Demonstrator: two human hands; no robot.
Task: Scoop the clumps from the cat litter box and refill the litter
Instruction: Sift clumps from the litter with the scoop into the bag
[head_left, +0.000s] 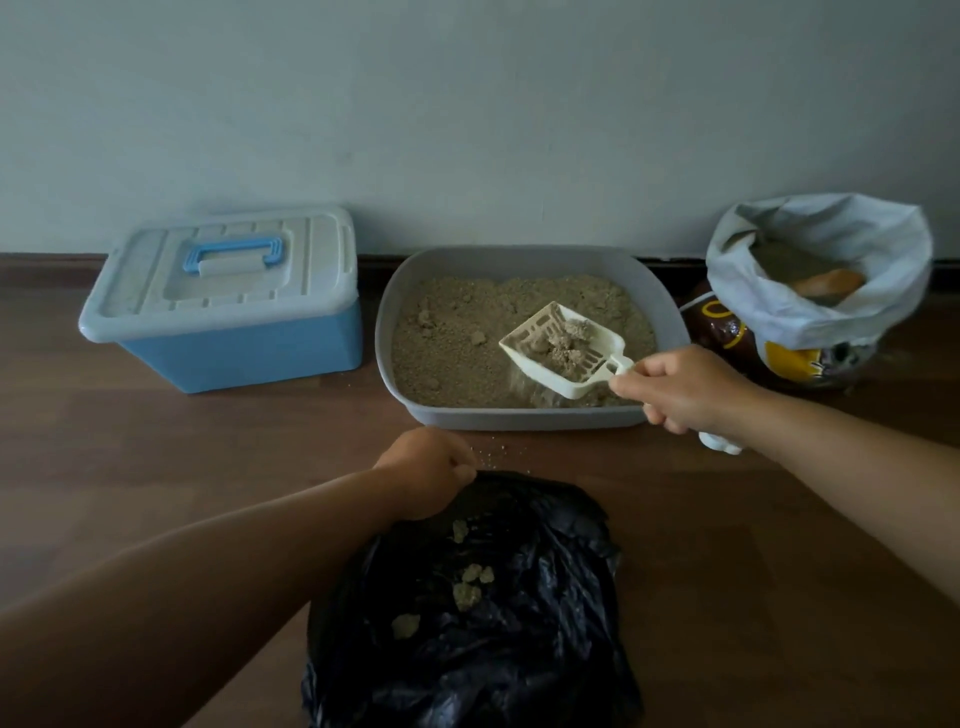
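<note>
storage box: a blue plastic storage box with a pale lid and blue handle (223, 301) sits on the brown wooden floor (727, 545) at far left, against the wall, lid on.
left hand: the left hand (428, 473) is clenched on the far rim of the black plastic rubbish bag (483, 623), holding its mouth up; a few pale litter clumps (470, 582) lie inside the bag.
spilt grains: a few loose litter grains (491, 457) dot the floor just beside the left hand.
litter tray: the grey plastic litter tray (524, 421) rests by the wall, filled with tan litter.
scoop: the white slotted plastic scoop (563, 348) is raised over the tray's near right part, carrying clumps, with fine grains falling beneath it.
right hand: the right hand (680, 387) is closed around the scoop's handle.
litter sack: an open litter sack with a rolled-down white top (821, 291) stands at far right.
</note>
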